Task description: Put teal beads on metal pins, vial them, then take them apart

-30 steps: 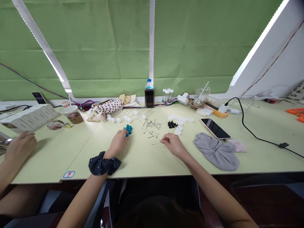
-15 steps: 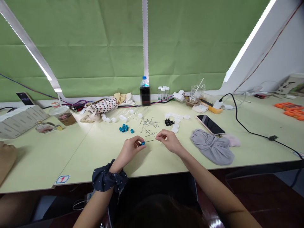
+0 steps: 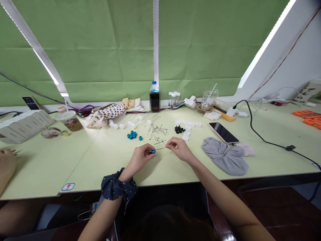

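Between thumb and fingers my left hand [image 3: 143, 155] pinches a shiny blue bead-like piece [image 3: 152, 152]. A thin metal rod [image 3: 159, 148] runs from that piece to my right hand [image 3: 178, 148], whose fingertips are closed on its far end. Just beyond my hands lies a loose heap of thin metal pins [image 3: 158, 129] and tiny bits. Several more blue pieces [image 3: 131, 135] are clustered to the left, with a single one [image 3: 140, 138] apart. Small black parts [image 3: 179, 129] sit to the right, partly ringed by white caps [image 3: 186, 133].
A grey cloth [image 3: 225, 155] and a phone [image 3: 224, 132] lie to the right. Behind stand a bottle [image 3: 154, 100] and capped tubes [image 3: 174, 98]. At left are a drink cup [image 3: 70, 120], white boxes [image 3: 23, 125] and another person's hand [image 3: 7, 165].
The view has shifted slightly, so everything sits a little further right. My hands keep the same grip on the blue piece and rod. The other person's hand at left has changed pose.
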Action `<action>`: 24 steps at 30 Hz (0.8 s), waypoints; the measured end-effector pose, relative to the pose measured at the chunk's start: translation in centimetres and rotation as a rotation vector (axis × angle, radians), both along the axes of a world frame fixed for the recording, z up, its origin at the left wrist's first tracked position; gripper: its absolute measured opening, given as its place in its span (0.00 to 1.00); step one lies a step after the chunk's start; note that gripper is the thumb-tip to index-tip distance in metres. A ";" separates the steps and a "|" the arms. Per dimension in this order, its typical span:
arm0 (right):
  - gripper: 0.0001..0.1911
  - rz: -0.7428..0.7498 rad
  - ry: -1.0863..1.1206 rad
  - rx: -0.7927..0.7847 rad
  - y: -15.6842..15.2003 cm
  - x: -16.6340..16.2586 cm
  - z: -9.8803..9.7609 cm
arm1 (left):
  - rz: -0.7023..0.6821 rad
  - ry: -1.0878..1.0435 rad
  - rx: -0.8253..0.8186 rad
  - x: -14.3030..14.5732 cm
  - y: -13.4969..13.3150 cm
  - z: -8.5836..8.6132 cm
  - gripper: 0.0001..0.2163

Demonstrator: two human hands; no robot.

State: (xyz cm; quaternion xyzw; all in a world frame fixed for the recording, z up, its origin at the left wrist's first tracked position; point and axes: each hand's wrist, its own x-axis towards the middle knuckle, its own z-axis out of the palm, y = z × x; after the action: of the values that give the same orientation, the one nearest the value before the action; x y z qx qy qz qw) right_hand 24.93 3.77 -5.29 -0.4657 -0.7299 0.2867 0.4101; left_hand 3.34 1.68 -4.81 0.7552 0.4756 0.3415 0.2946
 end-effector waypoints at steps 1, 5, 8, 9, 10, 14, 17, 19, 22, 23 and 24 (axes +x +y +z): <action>0.06 0.005 -0.001 -0.001 0.1 0.0 -0.1 | -0.002 -0.005 -0.001 0.0 0.0 0.0 0.09; 0.07 0.015 -0.006 -0.004 0.2 0.2 -0.2 | -0.007 -0.011 0.002 0.0 0.0 0.0 0.10; 0.07 0.012 -0.011 -0.014 0.2 0.2 -0.1 | -0.011 -0.018 -0.002 0.0 0.0 -0.1 0.10; 0.07 0.012 -0.012 -0.018 0.2 0.2 -0.1 | -0.012 -0.020 -0.003 0.0 0.0 -0.1 0.11; 0.07 0.011 -0.012 -0.023 0.2 0.2 -0.1 | -0.013 -0.021 -0.002 0.0 -0.1 -0.1 0.11; 0.07 0.014 -0.008 -0.029 0.2 0.2 0.0 | -0.003 -0.027 0.002 0.1 -0.1 -0.2 0.11; 0.07 0.015 -0.007 -0.028 0.2 0.2 -0.1 | 0.003 -0.031 0.004 0.1 -0.1 -0.1 0.10; 0.06 0.016 -0.010 -0.032 0.3 0.2 -0.1 | 0.001 -0.021 0.004 0.2 -0.1 0.0 0.10; 0.06 0.011 -0.024 -0.029 0.1 0.2 0.1 | 0.000 0.013 0.021 0.2 -0.2 0.0 0.09; 0.06 0.008 -0.035 -0.022 -0.1 0.1 0.2 | 0.001 0.027 0.032 0.3 -0.2 0.0 0.09; 0.06 0.006 -0.049 -0.010 -0.2 0.1 0.3 | 0.003 0.041 0.044 0.4 -0.3 -0.1 0.09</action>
State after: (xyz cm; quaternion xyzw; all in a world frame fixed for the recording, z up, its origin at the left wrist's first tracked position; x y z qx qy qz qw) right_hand 25.01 3.57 -5.01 -0.4722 -0.7398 0.2801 0.3889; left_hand 3.73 1.43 -4.87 0.7677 0.4749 0.3367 0.2678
